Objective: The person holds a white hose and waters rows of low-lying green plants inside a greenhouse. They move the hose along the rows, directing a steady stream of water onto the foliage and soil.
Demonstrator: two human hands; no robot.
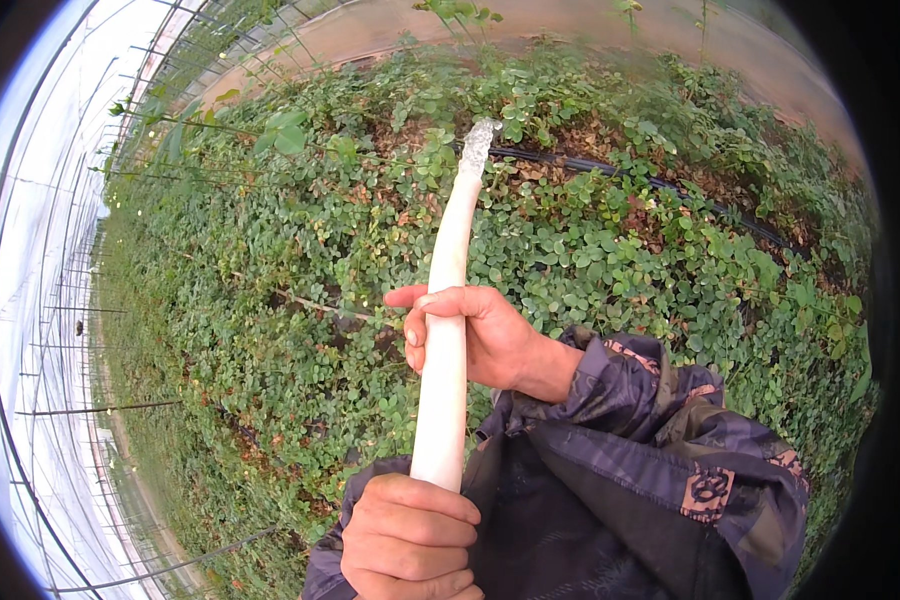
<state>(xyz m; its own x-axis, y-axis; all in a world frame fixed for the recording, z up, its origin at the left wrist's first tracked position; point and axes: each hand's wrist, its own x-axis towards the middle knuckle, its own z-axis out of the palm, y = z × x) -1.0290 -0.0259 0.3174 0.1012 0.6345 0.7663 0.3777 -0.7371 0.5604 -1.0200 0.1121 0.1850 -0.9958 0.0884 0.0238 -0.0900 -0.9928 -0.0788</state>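
Note:
A white hose (448,262) rises from the bottom of the view and curves slightly towards the top, with water (478,142) gushing from its far end over low green plants. My right hand (487,334) comes in from the right and grips the hose midway, thumb across the top, index finger stretched out to the left and other fingers curled beneath. My left hand (412,536) is closed around the lower hose near the bottom edge, with its knuckles up. The hose below that hand is hidden. Dark patterned sleeves cover both arms.
Dense leafy plants (600,277) surround the hose. A black irrigation pipe (585,163) runs through them beyond the water, over dry brown leaves. Metal framing (101,409) and pale sheeting of a greenhouse stand on the left. Tall leafy stems (285,135) reach up at the upper left.

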